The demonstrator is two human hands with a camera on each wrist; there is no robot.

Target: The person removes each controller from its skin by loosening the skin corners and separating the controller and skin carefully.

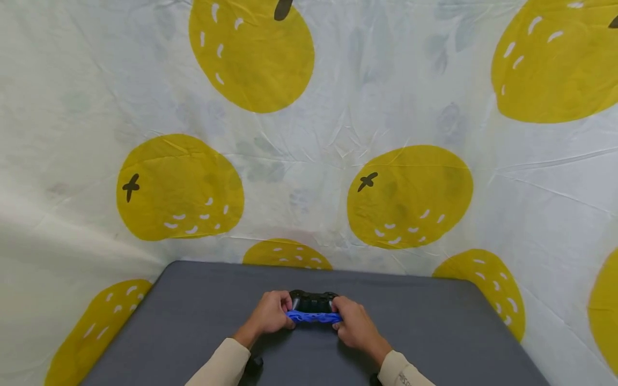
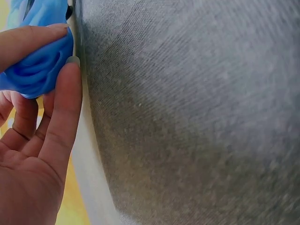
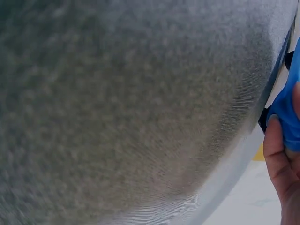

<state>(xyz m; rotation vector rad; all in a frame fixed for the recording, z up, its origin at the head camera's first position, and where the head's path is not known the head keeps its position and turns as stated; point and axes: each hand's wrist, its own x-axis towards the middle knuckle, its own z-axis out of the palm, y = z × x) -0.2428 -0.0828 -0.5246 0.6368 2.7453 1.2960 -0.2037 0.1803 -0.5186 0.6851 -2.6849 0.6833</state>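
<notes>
A black game controller (image 1: 314, 301) is held up between both hands over the grey table. Along its near side runs a bunched, rubbery blue cover (image 1: 315, 317), and the black far part of the controller shows bare. My left hand (image 1: 271, 313) pinches the cover's left end; in the left wrist view, thumb and fingers press on folds of the blue cover (image 2: 40, 68). At the opposite end, my right hand (image 1: 356, 325) grips cover and controller together. The right wrist view catches only part of that hand (image 3: 280, 164), with fingers on the blue cover (image 3: 287, 105).
The grey table (image 1: 207, 300) extends around and beyond the hands. Behind it hangs a white cloth (image 1: 299, 187) printed with large yellow fruits, also falling along both sides. Small dark objects (image 1: 254, 364) sit at the wrists.
</notes>
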